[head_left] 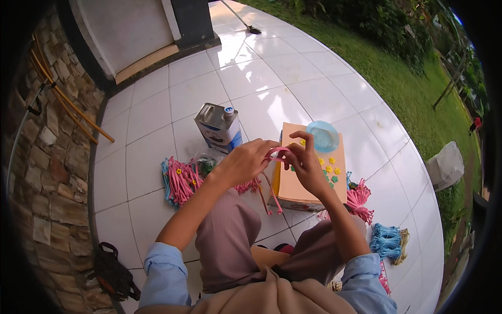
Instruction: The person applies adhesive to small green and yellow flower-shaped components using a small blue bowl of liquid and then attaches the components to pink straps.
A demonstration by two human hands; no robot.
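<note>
A thin pink band (277, 150), bent in an arch like a headband, is held up between my two hands over the near left part of a box. My left hand (244, 160) pinches its left side. My right hand (308, 166) holds its right side, with the index finger raised and bent. Small knobs show on thin ends hanging below. On the box's flat, peach-coloured top (291, 184) lie small yellow flower shapes (329, 168) and green flower shapes (334, 179). A round, translucent blue dish (322, 137) rests at its far right corner.
A metal can (218, 130) with a blue-and-white cap stands left of the box. Near it lies a pink bundle of bands (183, 186). Pink (358, 203), blue (386, 243) and beige (404, 246) bundles lie at the right. A black bag (112, 269) sits by the stone wall.
</note>
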